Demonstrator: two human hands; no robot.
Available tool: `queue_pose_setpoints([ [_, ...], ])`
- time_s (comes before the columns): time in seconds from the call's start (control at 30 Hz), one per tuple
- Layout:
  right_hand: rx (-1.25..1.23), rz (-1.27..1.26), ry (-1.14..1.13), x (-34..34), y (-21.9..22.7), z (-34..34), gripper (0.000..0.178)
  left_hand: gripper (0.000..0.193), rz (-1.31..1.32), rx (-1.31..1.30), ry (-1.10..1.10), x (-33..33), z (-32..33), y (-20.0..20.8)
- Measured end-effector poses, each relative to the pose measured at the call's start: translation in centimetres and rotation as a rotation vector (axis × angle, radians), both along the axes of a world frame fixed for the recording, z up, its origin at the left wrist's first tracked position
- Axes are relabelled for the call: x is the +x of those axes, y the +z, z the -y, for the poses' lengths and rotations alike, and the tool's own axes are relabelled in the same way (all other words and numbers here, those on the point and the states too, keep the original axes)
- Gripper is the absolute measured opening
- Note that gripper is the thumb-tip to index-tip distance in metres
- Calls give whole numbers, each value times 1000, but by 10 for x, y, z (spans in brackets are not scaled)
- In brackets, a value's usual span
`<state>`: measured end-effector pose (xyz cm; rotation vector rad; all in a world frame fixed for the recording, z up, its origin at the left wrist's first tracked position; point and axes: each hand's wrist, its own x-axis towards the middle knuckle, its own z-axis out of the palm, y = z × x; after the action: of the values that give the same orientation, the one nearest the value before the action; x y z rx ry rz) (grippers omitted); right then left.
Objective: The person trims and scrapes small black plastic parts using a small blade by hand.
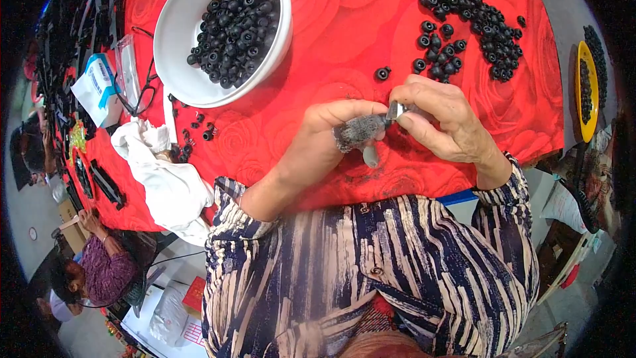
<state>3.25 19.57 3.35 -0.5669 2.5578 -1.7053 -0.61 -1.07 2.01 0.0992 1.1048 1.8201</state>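
Both of my hands meet above the red cloth near the table's front edge. My left hand (323, 127) is closed, thumb stretched toward the right hand, pinching a small black part (389, 119) mostly hidden by fingers. A worn dark-grey cover (360, 131) wraps one left finger, and a lighter grey cover (370, 156) shows on another fingertip. In my right hand (445, 119), thumb and fingers grip a small shiny metal blade (397, 110) against the black part. One loose round black part (382, 73) lies just beyond my hands.
A white bowl (286, 33) full of round black parts stands at far left. More black parts (464, 13) are strewn at far right. Left lie a white cloth (165, 185), glasses (147, 89) and a blue-white packet (99, 89). Another person (106, 268) sits at left.
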Motion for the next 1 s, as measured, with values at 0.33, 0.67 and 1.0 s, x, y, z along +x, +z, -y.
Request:
queue_pose_setpoints([
  [0.33, -18, -15, 80, -2, -4, -4, 14, 22, 148, 129, 7, 2, -1, -8],
  [0.67, -28, -57, 31, 2, 5, -4, 17, 28, -74, 8, 169, -9, 0, -1],
  [1.0, 16, -48, -78, 1, 0, -1, 19, 22, 157, 139, 65, -2, -3, -6],
])
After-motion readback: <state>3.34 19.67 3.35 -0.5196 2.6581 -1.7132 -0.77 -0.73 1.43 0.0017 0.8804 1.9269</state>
